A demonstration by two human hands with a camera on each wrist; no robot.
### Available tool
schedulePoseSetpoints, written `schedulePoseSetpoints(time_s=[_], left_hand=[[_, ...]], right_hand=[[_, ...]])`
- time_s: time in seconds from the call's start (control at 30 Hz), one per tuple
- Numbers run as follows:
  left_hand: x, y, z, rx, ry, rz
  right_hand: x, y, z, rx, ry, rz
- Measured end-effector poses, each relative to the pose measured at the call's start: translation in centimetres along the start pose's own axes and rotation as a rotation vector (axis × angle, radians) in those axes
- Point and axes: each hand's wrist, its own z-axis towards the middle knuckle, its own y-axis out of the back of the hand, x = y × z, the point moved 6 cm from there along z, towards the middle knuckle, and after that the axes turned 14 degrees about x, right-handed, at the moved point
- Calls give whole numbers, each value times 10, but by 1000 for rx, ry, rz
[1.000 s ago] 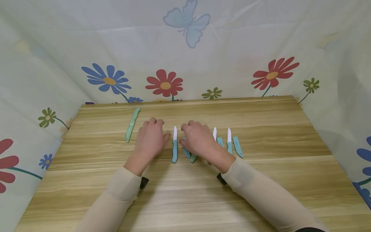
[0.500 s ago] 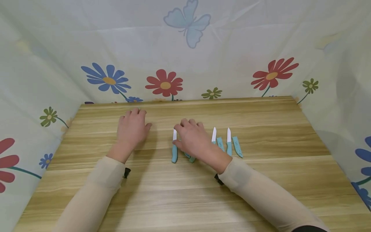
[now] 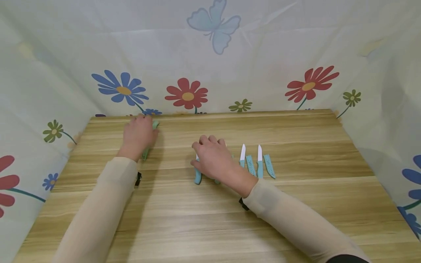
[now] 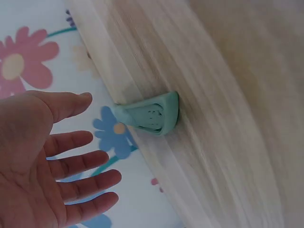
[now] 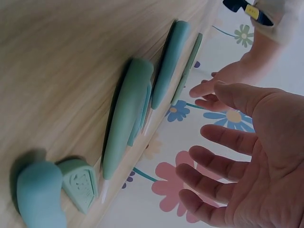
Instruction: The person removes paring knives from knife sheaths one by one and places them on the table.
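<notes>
At the far left of the table, a green sheathed paring knife [image 3: 145, 153] lies partly covered by my left hand [image 3: 138, 133]. The left wrist view shows that hand with loosely extended fingers, apart from the knife's sheath end [image 4: 152, 114]. Over the middle, my right hand [image 3: 213, 155] hovers with relaxed fingers and holds nothing. Below it lie a bare-bladed knife with a blue handle [image 3: 197, 177] and a green-handled knife [image 5: 126, 118], both partly hidden in the head view. A blue sheath [image 5: 140, 116] shows beside the green handle in the right wrist view.
To the right lie two more blue-handled knives, one with its white blade [image 3: 243, 150] bare, the other also unsheathed [image 3: 260, 160]. Blue sheaths [image 3: 251, 166] [image 3: 269, 166] lie beside them. A flowered curtain [image 3: 263, 54] surrounds the wooden table [image 3: 184, 219] at the back and sides.
My left hand has moved left and away from me, from beside the middle knife to over the green sheathed knife. My right hand has drifted slightly left, over the blue-handled knife.
</notes>
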Motion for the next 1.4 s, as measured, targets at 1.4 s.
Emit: schedulePoseSetpoints(time_s=[1.4], left_hand=[[6, -12, 38, 187, 222, -66]], right_hand=[[20, -7, 23, 50, 26, -40]])
